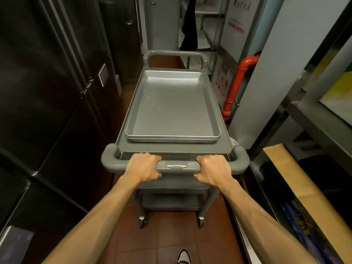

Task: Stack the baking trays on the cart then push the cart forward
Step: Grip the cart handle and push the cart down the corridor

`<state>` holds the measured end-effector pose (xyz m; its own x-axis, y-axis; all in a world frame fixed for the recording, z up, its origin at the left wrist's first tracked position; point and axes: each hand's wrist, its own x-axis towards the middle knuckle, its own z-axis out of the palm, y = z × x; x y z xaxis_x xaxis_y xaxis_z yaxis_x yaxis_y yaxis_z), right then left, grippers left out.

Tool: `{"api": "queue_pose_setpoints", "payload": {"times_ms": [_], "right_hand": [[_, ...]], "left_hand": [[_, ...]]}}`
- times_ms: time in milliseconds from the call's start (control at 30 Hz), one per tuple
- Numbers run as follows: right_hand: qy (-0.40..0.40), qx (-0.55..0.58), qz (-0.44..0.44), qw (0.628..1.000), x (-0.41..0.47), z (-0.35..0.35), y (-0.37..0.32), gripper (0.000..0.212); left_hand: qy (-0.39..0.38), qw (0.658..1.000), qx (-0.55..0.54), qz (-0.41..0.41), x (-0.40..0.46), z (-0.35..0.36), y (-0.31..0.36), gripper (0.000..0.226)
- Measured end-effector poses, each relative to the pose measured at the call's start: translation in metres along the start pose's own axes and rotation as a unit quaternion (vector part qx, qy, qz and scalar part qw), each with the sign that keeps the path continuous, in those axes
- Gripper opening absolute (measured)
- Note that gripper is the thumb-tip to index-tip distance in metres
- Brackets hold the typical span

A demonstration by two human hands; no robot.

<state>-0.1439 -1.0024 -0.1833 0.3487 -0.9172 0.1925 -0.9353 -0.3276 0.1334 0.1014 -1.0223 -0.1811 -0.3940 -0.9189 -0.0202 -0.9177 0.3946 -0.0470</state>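
Observation:
A grey plastic cart (pixel 122 139) on castors stands straight ahead of me in a narrow aisle. A stack of silver baking trays (pixel 172 109) lies flat on its top shelf, edges lined up, the top tray empty. My left hand (pixel 142 166) grips the left part of the near cart handle (pixel 178 167). Further right on the same handle, my right hand (pixel 214 171) is closed around the bar. Both arms are stretched forward. The cart's lower shelf is mostly hidden under the top.
Tall dark refrigerators (pixel 47 92) line the left side. A red pipe (pixel 236 84) and white wall stand ahead right. A steel table frame (pixel 312 111) and a cardboard box (pixel 293 180) sit close on the right. Brown tiled floor (pixel 171 242) runs ahead; a metal rack (pixel 207 25) stands beyond.

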Motion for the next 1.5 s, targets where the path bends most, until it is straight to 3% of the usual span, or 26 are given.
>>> {"api": "queue_pose_setpoints", "payload": {"times_ms": [600, 1500], "right_hand": [[-0.055, 0.004, -0.005, 0.998, 0.237, 0.063, 0.128, 0.037], [-0.058, 0.032, -0.003, 0.998, 0.675, 0.173, 0.269, 0.036]], "left_hand": [[-0.021, 0.999, -0.013, -0.030, 0.257, -0.002, -0.067, 0.038], [-0.025, 0.998, -0.036, -0.045, 0.681, -0.004, -0.267, 0.033]]}}
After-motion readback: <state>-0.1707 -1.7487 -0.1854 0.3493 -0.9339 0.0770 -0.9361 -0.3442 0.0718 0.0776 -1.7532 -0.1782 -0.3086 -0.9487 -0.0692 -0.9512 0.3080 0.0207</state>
